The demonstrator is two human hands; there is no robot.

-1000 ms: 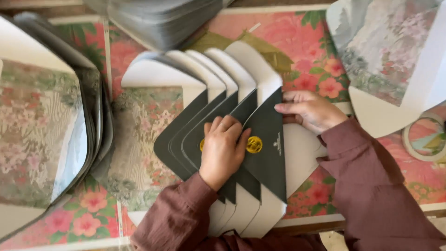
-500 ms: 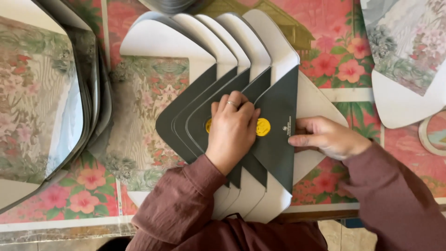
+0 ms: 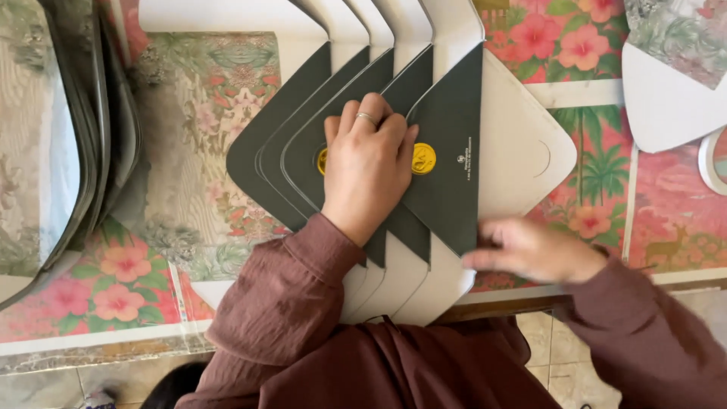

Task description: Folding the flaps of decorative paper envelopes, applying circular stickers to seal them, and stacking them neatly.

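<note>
While the view runs left to right: far left sits a stack of grey curved cards, edges fanned, lying on the table, which is covered in floral paper — pink flowers, green leaves.

Centre: a fan of envelopes, overlapped like shingles, dark green flaps pointing left, white bodies showing at top and bottom. Top envelope lies rightmost, its white side flap open toward the right. A round yellow seal sits on its dark flap; a second yellow seal peeks out at the left edge of the hand.

Left hand lies flat on the fan, palm down, fingers together pointing up, a ring on one finger — pressing, not clenched around anything. It touches the yellow seal on its right side.

Right hand is blurred, at the lower right edge of the top envelope, fingertips at the white edge. Cannot tell whether its grip is closed on the envelope or just touching.

Far right: another white envelope with a floral lining, well apart from the fan.
</note>
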